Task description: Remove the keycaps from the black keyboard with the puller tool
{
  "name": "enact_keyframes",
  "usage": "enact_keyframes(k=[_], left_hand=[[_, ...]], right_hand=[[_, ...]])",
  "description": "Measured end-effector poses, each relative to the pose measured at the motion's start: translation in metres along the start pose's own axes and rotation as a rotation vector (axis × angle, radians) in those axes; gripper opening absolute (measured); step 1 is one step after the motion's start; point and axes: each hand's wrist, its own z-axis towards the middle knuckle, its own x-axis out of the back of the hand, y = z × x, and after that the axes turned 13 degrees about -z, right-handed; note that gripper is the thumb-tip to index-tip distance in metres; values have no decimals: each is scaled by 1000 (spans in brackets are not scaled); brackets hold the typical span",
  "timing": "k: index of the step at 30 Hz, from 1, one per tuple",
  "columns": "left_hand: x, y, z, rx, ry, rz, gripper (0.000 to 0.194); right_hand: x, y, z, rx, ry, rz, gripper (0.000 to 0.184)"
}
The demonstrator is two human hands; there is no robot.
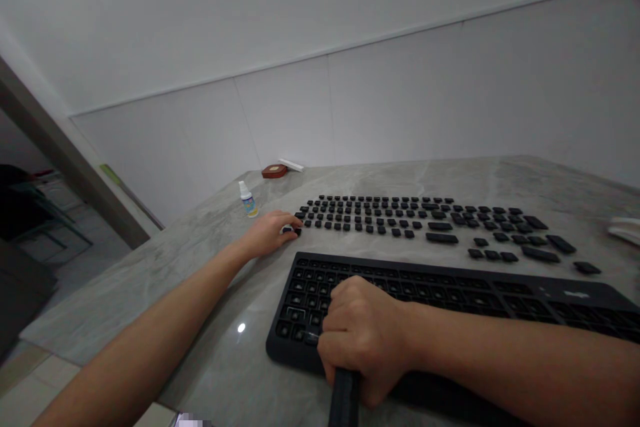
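A black keyboard lies along the front of the table with its keycaps off, the bare key sockets showing. My right hand is closed in a fist over its left part, wrapped round a black handle that juts toward me. The working end of that tool is hidden under the hand. Farther left, my left hand rests on the table with thumb and fingertips pinched on a small black keycap. Loose black keycaps stand in rows behind the keyboard, starting at my left fingertips.
Larger loose keycaps lie to the right. A small white bottle stands beyond my left hand. Near the wall are a reddish-brown case and a white object. Another white item sits at the right edge.
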Motion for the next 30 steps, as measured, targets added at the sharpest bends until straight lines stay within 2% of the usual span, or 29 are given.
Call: enact_keyframes(k=[5,12,22,27,30], left_hand=[[2,-1,0,0,-13,15,21],[1,-1,0,-3,-27,31,20],[2,1,-1,-24,-33,33,21],[7,14,-3,-65,1,42,24],[13,32,-7,-200,-18,-88,16]], right_hand=[[0,0,0,0,32,-11,13],[0,-1,1,-8,-53,-45,15],[1,0,1,9,-27,-90,28],[2,-1,2,27,-84,-81,27],[3,-2,3,30,-125,-78,25]])
